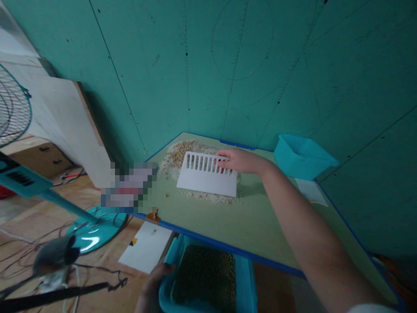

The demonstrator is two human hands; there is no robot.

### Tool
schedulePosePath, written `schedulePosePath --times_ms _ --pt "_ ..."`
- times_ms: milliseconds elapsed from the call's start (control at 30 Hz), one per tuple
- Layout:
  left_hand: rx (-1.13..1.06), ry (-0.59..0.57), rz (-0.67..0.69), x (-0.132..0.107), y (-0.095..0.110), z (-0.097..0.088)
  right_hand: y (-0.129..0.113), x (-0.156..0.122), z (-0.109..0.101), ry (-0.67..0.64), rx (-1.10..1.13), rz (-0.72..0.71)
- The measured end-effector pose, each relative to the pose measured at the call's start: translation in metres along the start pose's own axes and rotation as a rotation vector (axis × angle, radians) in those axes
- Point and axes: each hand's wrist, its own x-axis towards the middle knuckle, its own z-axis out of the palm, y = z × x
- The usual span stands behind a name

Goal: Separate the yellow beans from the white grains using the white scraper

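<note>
Nearest you, at the bottom of the view, your left grip (pixel 152 284) is at the left rim of a blue tub (pixel 248 278), its fingertips by the edge; you cannot tell here whether it is clenched on the rim or only resting against it. The tub sits below the front edge of the bench (pixel 257 230) and holds a broad bed of dark, small grains (pixel 205 278). To the left on the floor are a dark cylindrical object (pixel 54 255), loose cables and, closer to the tub, a white sheet (pixel 146 246).

A piece of brown tape (pixel 153 215) sits on the blue-trimmed front edge of the bench. Your right arm reaches in from the lower right, and your right grip (pixel 240 160) is grasping a white slotted plate (pixel 206 182) by its far right corner, with fingers showing through the end slots. The plate is near the middle of the bench, its row of slots on the far side and its plain part toward you. A thin scatter of pale grains (pixel 213 198) lies along its near edge, with a few yellow kernels among them.

Beyond the plate, to the left, a heap of yellow and white grains (pixel 182 150) spreads toward the back. An open turquoise container (pixel 298 152) stands at the right rear, beside a white paper (pixel 312 191). A pixelated item (pixel 130 187) occupies the left edge. Behind everything rises the green wall (pixel 163 65).
</note>
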Motion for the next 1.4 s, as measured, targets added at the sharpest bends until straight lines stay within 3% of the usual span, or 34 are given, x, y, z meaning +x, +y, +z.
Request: schedulePosePath --times_ms 100,300,600,1133,1400 --pt "-0.013 0.006 0.002 -0.001 0.001 0.000 -0.002 -0.002 -0.001 0.013 0.030 -0.017" --pt "-0.007 0.005 -0.016 0.000 0.000 -0.003 -0.001 -0.002 0.003 -0.097 0.032 0.004" --pt "-0.014 0.005 0.026 0.001 0.000 -0.001 0.006 -0.004 -0.007 0.039 0.126 0.042" --pt "0.007 0.001 0.045 -0.006 0.004 0.006 0.008 0.005 0.009 -0.036 0.100 -0.004" --pt "-0.003 -0.006 0.037 0.002 0.000 -0.003 0.008 0.008 0.012 -0.075 0.138 0.010"
